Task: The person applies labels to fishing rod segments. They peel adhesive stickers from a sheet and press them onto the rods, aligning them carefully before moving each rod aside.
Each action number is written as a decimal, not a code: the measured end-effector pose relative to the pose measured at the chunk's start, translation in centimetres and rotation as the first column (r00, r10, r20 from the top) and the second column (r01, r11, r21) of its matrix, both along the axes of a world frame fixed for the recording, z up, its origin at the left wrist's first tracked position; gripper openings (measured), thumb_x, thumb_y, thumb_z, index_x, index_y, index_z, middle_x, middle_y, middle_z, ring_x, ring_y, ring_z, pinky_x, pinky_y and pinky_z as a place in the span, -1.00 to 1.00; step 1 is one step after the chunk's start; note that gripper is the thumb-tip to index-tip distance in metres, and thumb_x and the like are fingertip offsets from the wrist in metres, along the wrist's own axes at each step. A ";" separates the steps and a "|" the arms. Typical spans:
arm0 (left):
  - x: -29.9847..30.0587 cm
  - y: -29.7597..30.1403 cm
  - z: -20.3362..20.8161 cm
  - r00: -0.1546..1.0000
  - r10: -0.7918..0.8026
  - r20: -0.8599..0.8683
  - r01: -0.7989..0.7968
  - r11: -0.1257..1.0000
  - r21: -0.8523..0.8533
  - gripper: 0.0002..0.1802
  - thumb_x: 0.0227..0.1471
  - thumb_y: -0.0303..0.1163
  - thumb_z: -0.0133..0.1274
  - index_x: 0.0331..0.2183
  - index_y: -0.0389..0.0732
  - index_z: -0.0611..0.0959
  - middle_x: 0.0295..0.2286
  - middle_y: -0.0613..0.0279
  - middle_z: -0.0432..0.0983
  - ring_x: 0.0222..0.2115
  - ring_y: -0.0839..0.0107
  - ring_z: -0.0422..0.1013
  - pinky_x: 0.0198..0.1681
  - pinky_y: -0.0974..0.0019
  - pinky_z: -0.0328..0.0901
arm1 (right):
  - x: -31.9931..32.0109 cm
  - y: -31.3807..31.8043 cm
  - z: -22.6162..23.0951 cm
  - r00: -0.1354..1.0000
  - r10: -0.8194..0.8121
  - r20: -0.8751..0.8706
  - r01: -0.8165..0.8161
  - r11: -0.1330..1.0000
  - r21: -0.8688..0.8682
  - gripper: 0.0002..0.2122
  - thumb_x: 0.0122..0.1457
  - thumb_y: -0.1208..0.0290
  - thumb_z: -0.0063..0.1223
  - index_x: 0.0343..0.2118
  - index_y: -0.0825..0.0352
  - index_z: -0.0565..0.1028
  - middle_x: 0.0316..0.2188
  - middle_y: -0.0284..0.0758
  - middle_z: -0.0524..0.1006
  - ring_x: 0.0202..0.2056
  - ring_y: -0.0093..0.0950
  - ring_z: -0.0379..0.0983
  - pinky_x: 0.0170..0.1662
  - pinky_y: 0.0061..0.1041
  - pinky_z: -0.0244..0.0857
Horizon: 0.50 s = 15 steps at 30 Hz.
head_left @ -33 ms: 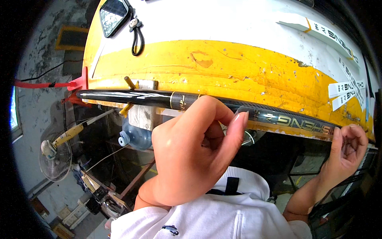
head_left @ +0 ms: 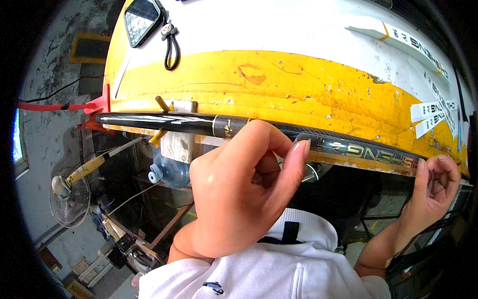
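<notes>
Glossy black carbon weave covers the rod (head_left: 164,121), a long slim tube with a gold-lettered band, lying along the front edge of the yellow-and-white workbench (head_left: 298,79). The left hand (head_left: 239,194) pinches it between thumb and fingertips just beside that band; the thin dark end runs out leftward past two wooden pegs (head_left: 162,103). Well to the right of this grip, the right hand (head_left: 435,184) curls its fingers around the thicker end.

The yellow-and-white bench (head_left: 298,84) is seen filling twelve o'clock; a black rod (head_left: 164,121) is laid along its near edge, a phone (head_left: 141,14) at eleven.
</notes>
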<state>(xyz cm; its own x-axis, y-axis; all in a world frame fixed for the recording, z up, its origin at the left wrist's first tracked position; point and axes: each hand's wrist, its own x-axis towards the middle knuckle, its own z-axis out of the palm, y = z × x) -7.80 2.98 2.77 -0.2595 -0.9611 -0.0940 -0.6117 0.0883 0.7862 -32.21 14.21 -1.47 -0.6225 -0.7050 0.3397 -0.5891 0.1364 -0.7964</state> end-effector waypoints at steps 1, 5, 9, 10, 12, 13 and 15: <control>0.0 0.0 0.0 1.000 0.000 -0.007 0.000 1.000 0.006 -0.80 -0.04 -0.56 0.24 -0.56 -0.31 0.51 -0.65 0.43 0.43 -0.65 0.75 0.27 -0.58 0.64 0.14 | 0.0 0.0 0.0 1.000 -0.004 0.004 0.004 1.000 -0.002 -0.65 0.04 0.75 0.16 -0.10 0.40 0.40 -0.33 -0.35 0.45 -0.31 -0.64 0.33 -0.13 -0.68 0.24; -0.1 0.1 0.0 1.000 0.004 0.007 -0.004 1.000 0.007 -0.79 -0.04 -0.56 0.24 -0.56 -0.30 0.51 -0.65 0.43 0.43 -0.65 0.74 0.28 -0.58 0.64 0.15 | 0.1 -0.1 -0.1 1.000 0.000 0.020 0.001 1.000 -0.010 -0.65 0.04 0.75 0.15 -0.09 0.40 0.39 -0.34 -0.36 0.44 -0.32 -0.64 0.33 -0.13 -0.69 0.24; -0.1 0.1 0.1 1.000 0.006 0.002 -0.006 1.000 0.006 -0.80 -0.04 -0.56 0.24 -0.55 -0.30 0.51 -0.65 0.42 0.44 -0.65 0.74 0.29 -0.58 0.64 0.15 | 0.1 -0.1 0.0 1.000 0.000 0.025 0.000 1.000 -0.002 -0.65 0.04 0.76 0.15 -0.10 0.41 0.39 -0.35 -0.36 0.44 -0.32 -0.64 0.33 -0.13 -0.69 0.24; -0.1 0.0 0.1 1.000 0.008 -0.016 -0.007 1.000 0.017 -0.80 -0.04 -0.56 0.24 -0.55 -0.30 0.51 -0.65 0.42 0.44 -0.65 0.75 0.29 -0.58 0.64 0.14 | 0.1 -0.1 0.0 1.000 0.006 0.022 -0.006 1.000 0.001 -0.65 0.04 0.76 0.14 -0.10 0.41 0.39 -0.35 -0.36 0.44 -0.32 -0.64 0.33 -0.13 -0.69 0.24; -0.1 0.0 0.1 1.000 0.009 0.014 -0.009 1.000 0.013 -0.80 -0.04 -0.56 0.24 -0.55 -0.29 0.51 -0.66 0.42 0.44 -0.65 0.75 0.28 -0.58 0.64 0.14 | 0.1 -0.1 0.0 0.999 0.012 0.032 -0.012 1.000 -0.006 -0.65 0.04 0.76 0.15 -0.10 0.41 0.39 -0.35 -0.36 0.44 -0.32 -0.64 0.34 -0.14 -0.69 0.25; -0.2 0.0 0.2 1.000 0.014 0.002 -0.014 1.000 0.024 -0.80 -0.04 -0.56 0.24 -0.55 -0.29 0.51 -0.66 0.42 0.44 -0.65 0.75 0.28 -0.58 0.64 0.13 | 0.1 -0.1 0.1 0.999 0.014 0.037 -0.014 1.000 -0.010 -0.65 0.03 0.76 0.15 -0.10 0.41 0.39 -0.35 -0.36 0.44 -0.32 -0.63 0.34 -0.14 -0.69 0.25; -0.3 0.1 0.2 1.000 0.031 0.000 -0.031 0.999 0.013 -0.80 -0.04 -0.56 0.24 -0.55 -0.29 0.51 -0.66 0.42 0.44 -0.65 0.74 0.27 -0.59 0.64 0.12 | 0.2 0.0 0.1 0.999 0.003 0.035 -0.002 1.000 -0.007 -0.64 0.03 0.76 0.15 -0.09 0.41 0.39 -0.35 -0.36 0.44 -0.31 -0.63 0.34 -0.14 -0.69 0.25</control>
<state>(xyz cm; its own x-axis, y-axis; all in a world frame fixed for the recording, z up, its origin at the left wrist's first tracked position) -8.13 3.10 2.99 -0.2293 -0.9675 -0.1062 -0.6139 0.0590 0.7872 -32.02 14.18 -1.41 -0.6323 -0.7043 0.3228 -0.5612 0.1291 -0.8176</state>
